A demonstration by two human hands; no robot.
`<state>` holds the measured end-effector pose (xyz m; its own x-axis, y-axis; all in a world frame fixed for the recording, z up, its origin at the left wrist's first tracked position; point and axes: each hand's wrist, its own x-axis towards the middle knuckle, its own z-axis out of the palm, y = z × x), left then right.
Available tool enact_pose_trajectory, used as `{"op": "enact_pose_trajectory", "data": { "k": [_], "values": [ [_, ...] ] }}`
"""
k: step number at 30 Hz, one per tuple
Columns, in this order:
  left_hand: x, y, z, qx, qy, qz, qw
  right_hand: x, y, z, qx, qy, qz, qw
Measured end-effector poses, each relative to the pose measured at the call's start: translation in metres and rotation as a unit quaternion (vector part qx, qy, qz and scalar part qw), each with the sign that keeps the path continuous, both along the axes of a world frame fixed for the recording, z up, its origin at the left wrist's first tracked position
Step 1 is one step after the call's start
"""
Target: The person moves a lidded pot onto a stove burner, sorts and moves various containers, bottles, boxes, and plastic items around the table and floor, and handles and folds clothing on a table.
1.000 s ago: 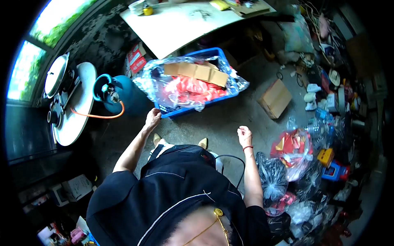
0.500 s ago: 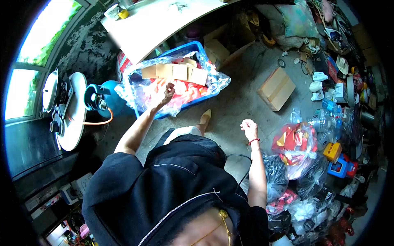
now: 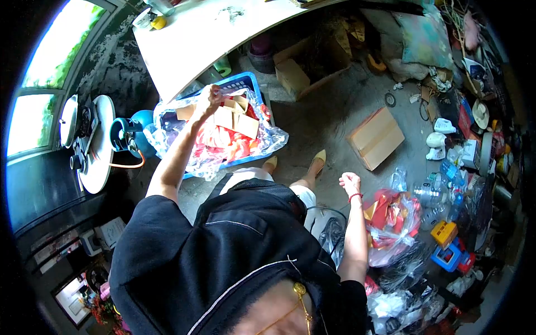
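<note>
My left hand (image 3: 209, 99) is over the blue basket (image 3: 245, 81), near its back edge, with its fingers curled together; anything between them is too small to make out. Clear plastic (image 3: 269, 137) lines the basket and hangs over its rim. Inside lie red and pink wrapped pieces (image 3: 215, 139) with folded brown cardboard strips (image 3: 244, 125) on top. My right hand (image 3: 349, 181), with a red bracelet at the wrist, hangs in the air to the right, below the closed cardboard box (image 3: 376, 137). Its fingers are curled in, and nothing shows in them.
A white table (image 3: 190, 44) stands behind the basket. To the left are a blue-green gas cylinder (image 3: 126, 134) and a round stove table (image 3: 103, 162). An open carton (image 3: 318, 64) sits beyond. Plastic bags (image 3: 391, 223), bottles (image 3: 432, 192) and clutter line the right.
My left hand has moved forward from the basket's near edge to over its back part. The cardboard strips have shifted. The view has moved, and my right hand stays to the side.
</note>
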<state>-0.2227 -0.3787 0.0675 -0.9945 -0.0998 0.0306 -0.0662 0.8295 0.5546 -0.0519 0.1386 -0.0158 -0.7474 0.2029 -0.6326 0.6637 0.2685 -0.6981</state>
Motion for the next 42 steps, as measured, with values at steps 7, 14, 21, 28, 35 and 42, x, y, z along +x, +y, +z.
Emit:
{"op": "enact_pose_trajectory", "data": {
  "k": [7,14,21,28,35,42],
  "values": [
    [0.012,0.05,-0.012,0.061,-0.033,0.063,0.996,-0.053,0.111,-0.063,0.025,-0.021,-0.03,0.999],
    [0.01,0.117,-0.056,0.148,-0.076,0.153,0.974,-0.102,0.21,-0.022,-0.044,-0.011,-0.17,0.984],
    [-0.072,0.213,-0.037,0.134,-0.129,0.057,0.981,-0.101,0.267,-0.05,-0.02,-0.027,-0.219,0.975],
    [-0.147,0.243,-0.074,0.187,-0.252,-0.018,0.949,-0.041,0.253,-0.05,-0.05,-0.098,-0.366,0.924],
    [-0.256,0.326,-0.109,0.275,-0.421,0.082,0.86,0.037,0.253,-0.086,0.067,-0.137,-0.385,0.91],
    [-0.307,0.432,-0.116,0.218,-0.479,-0.058,0.848,0.092,0.19,-0.045,0.084,-0.065,-0.537,0.837]
  ]
}}
